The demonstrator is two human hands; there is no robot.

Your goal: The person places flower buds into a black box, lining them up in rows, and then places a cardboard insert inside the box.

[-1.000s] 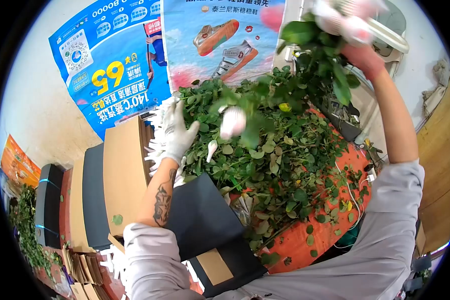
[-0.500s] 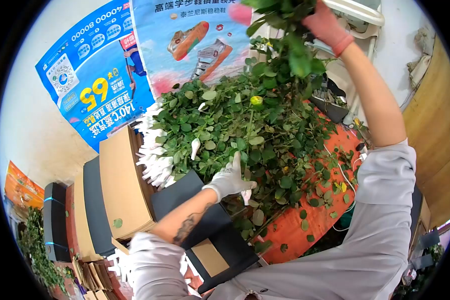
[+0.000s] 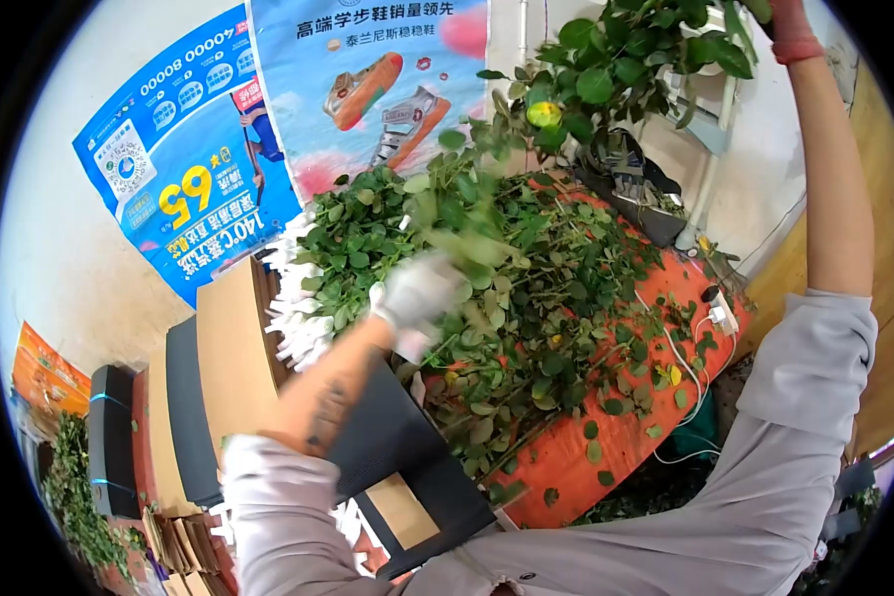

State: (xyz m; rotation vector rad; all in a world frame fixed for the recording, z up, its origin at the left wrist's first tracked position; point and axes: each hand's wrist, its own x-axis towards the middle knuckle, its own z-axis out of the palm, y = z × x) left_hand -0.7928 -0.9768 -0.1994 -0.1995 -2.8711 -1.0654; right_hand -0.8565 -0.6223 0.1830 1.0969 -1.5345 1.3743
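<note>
My left hand, in a white glove and smeared by motion, is over the left part of a heap of leafy rose stems. Its fingers do not show clearly. A blurred pale pink-white thing is just below it; whether the hand holds it I cannot tell. At the top right edge, my right hand, in a red glove and partly cut off, grips a raised bunch of leafy rose stems. A yellow-green bud hangs at the bunch's lower left.
White-sleeved heads line the heap's left side. Beside them stand cardboard sheets and a black box. Loose leaves and a white cable lie on the red tabletop. A power strip sits at its right edge.
My right hand has moved right and up with the bunch, out to the frame's edge. My left hand has shifted left and up. The yellow-green bud is now higher, with the bunch.
</note>
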